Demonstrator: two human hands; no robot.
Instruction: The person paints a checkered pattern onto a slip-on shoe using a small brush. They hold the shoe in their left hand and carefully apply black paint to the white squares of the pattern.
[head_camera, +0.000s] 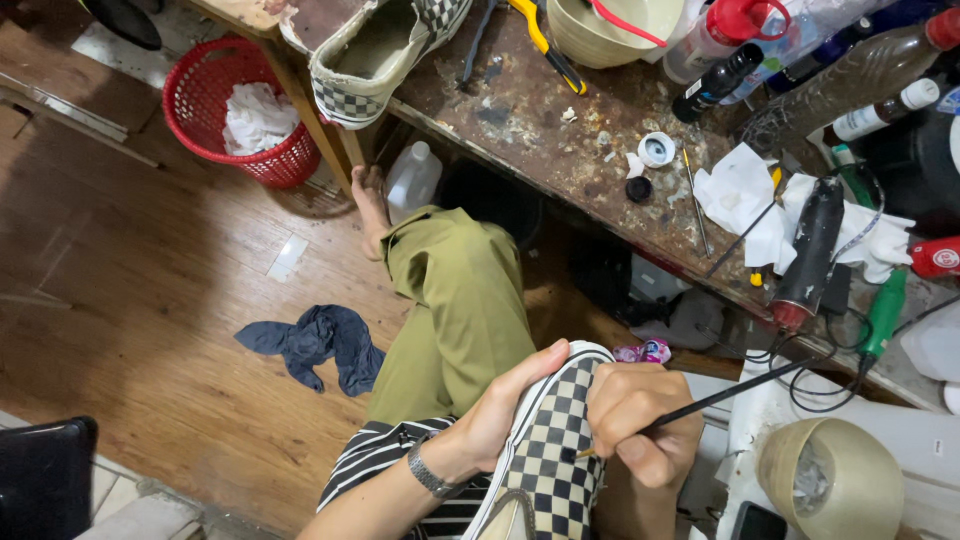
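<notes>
Checkered black and white, the shoe (553, 455) is resting in the person's lap at the bottom of the view, toe pointing up toward the workbench. The left hand (500, 410) is gripping it from the left side, fingers curled together around the white rubber edge and the thumb lying across the toe. A metal watch (430, 472) is sitting on that wrist. The right hand (640, 420) is pinching a thin black brush (690, 408) between thumb and bunched fingers, and the brush tip is touching the checkered cloth near the middle of the shoe, while the handle is slanting up to the right.

Olive trousers (455, 300) are covering the leg stretched out beneath the shoe, with a bare foot (371, 205) reaching toward the bench leg. A roll of tape (830, 478) is lying just right of the brush hand. On the stained workbench (560, 140) above, a second checkered shoe (375, 55) is sitting at the left end, well apart from the first, and a black heat gun (810, 255) is lying on white rags (745, 195) at the right. A red basket (240, 110) is standing on the wooden floor (150, 280), and a dark blue cloth (315, 345) is lying crumpled beside the leg.
</notes>
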